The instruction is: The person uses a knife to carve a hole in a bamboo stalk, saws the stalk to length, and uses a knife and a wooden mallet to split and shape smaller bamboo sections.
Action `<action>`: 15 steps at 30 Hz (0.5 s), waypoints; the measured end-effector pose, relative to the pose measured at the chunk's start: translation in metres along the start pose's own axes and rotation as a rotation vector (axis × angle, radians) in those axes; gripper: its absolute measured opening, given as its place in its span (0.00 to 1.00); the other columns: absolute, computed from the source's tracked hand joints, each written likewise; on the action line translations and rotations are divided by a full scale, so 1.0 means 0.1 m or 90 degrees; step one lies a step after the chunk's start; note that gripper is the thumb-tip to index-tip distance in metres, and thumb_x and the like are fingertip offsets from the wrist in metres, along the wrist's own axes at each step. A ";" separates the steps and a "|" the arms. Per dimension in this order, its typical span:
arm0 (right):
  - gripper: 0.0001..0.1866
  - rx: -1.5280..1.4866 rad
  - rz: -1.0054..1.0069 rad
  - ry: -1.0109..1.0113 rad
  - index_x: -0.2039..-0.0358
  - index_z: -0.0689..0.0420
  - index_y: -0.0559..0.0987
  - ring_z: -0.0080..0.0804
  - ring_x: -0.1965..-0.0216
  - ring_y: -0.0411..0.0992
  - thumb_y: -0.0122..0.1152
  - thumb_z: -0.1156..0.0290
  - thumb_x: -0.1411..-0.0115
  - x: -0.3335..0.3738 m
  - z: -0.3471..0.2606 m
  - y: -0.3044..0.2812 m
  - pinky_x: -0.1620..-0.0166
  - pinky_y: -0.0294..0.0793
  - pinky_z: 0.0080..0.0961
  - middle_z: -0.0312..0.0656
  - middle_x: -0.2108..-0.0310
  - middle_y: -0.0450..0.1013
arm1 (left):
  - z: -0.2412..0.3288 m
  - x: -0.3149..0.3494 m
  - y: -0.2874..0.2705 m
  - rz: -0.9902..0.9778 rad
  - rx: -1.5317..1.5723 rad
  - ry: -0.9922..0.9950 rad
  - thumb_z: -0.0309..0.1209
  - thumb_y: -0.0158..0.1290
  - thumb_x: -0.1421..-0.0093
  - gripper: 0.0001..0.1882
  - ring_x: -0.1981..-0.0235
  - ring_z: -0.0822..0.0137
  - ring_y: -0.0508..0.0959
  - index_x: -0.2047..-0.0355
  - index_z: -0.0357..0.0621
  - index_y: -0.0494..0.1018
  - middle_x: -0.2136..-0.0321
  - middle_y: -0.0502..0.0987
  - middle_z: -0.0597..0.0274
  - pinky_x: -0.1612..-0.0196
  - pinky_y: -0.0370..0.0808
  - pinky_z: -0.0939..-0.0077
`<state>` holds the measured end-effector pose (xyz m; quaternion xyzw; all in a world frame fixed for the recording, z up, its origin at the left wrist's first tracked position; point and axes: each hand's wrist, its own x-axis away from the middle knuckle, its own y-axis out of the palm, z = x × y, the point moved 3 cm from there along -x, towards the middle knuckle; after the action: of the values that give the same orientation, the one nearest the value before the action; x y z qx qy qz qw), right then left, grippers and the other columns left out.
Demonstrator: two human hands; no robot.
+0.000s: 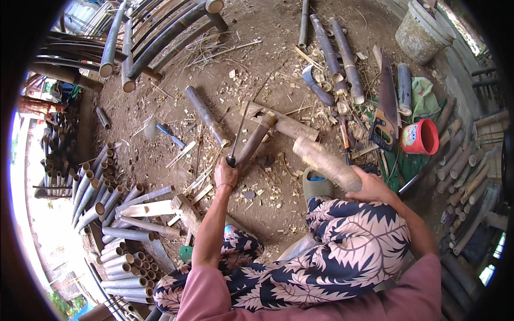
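Observation:
My left hand is closed round the black handle of a long, thin-bladed tool; its narrow dark blade points up and away from me. Just right of that hand, a short bamboo piece leans with its far end on a split wooden block. The blade runs beside this piece, and I cannot tell whether they touch. In my right hand is a thick, pale wooden club, gripped at its near end and tilted up to the left above my right foot.
Beyond lie bamboo lengths, a curved blade and a handsaw. A red bucket and a dirty white bucket stand at right. Cut bamboo is stacked at left, more at right. Wood chips cover the dirt floor.

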<state>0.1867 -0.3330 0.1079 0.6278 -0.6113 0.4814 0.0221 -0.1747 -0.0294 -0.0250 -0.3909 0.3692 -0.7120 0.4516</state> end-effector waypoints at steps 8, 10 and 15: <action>0.44 -0.239 0.227 -0.067 0.38 0.63 0.65 0.39 0.49 0.74 0.74 0.60 0.53 0.06 0.31 -0.07 0.44 0.69 0.31 0.53 0.50 0.75 | 0.39 0.39 -0.71 -0.153 -0.194 0.012 0.67 0.44 0.39 0.39 0.70 0.42 0.80 0.65 0.36 0.73 0.74 0.79 0.36 0.66 0.75 0.49; 0.43 -0.224 0.267 -0.091 0.39 0.65 0.65 0.37 0.49 0.73 0.74 0.61 0.51 0.04 0.26 -0.12 0.44 0.69 0.31 0.52 0.51 0.75 | 0.48 0.47 -0.78 -0.168 -0.208 0.015 0.66 0.44 0.39 0.38 0.70 0.41 0.80 0.67 0.36 0.73 0.74 0.79 0.36 0.65 0.75 0.49; 0.43 -0.285 0.247 -0.086 0.37 0.65 0.64 0.36 0.46 0.71 0.73 0.63 0.50 -0.07 0.12 -0.16 0.42 0.67 0.30 0.51 0.47 0.73 | 0.55 0.47 -0.77 -0.188 -0.211 0.010 0.65 0.45 0.39 0.37 0.69 0.40 0.80 0.66 0.37 0.73 0.74 0.79 0.37 0.65 0.74 0.49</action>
<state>0.2077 -0.3313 0.1063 0.5096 -0.8108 0.2869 0.0266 -0.1665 -0.0585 0.0765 -0.5038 0.4238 -0.7030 0.2690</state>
